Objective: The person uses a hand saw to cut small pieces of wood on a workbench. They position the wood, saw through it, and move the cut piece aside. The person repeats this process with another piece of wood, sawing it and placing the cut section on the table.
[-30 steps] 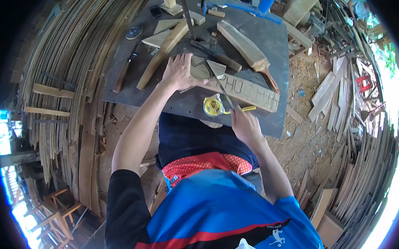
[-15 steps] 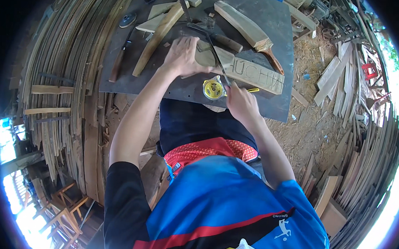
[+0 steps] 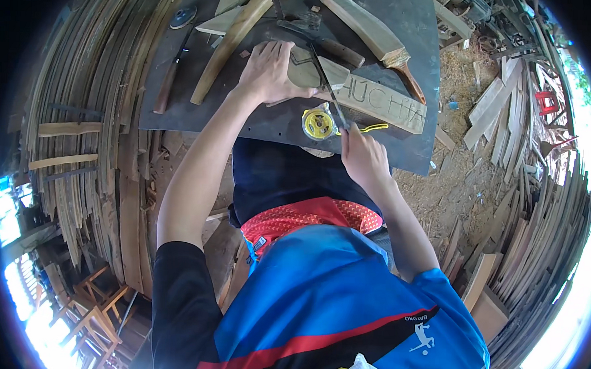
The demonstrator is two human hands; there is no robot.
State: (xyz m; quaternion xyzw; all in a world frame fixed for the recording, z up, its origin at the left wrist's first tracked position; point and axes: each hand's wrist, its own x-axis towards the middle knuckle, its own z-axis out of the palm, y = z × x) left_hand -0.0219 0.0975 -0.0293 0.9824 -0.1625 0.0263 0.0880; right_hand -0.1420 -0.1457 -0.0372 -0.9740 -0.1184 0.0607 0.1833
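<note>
A pale wooden block (image 3: pixel 386 104) with large letters marked on its side lies across the dark worktable in front of me. My left hand (image 3: pixel 268 73) grips its left end, fingers over the far side and thumb toward the middle. In my right hand (image 3: pixel 365 154) is a long narrow dark blade (image 3: pixel 329 88), closed in my fist at the near end. It slants away from me across the block, just right of my left thumb. Whether it is a saw or a file cannot be made out. Between my hands lies a yellow tape measure (image 3: pixel 318 124), close to the block.
On the worktable (image 3: pixel 210 121) lie a curved wooden piece (image 3: pixel 232 49), a thick wooden bar (image 3: pixel 361 25), what looks like a brush (image 3: pixel 411 81), a wooden-handled tool (image 3: pixel 342 52), a chisel-like tool (image 3: pixel 169 86) and a round disc (image 3: pixel 183 16). Stacked boards (image 3: pixel 98 67) stand at left.
My right hand has drawn the blade a little toward me. My left hand stays on the block's left end. The whole view has shifted slightly.
</note>
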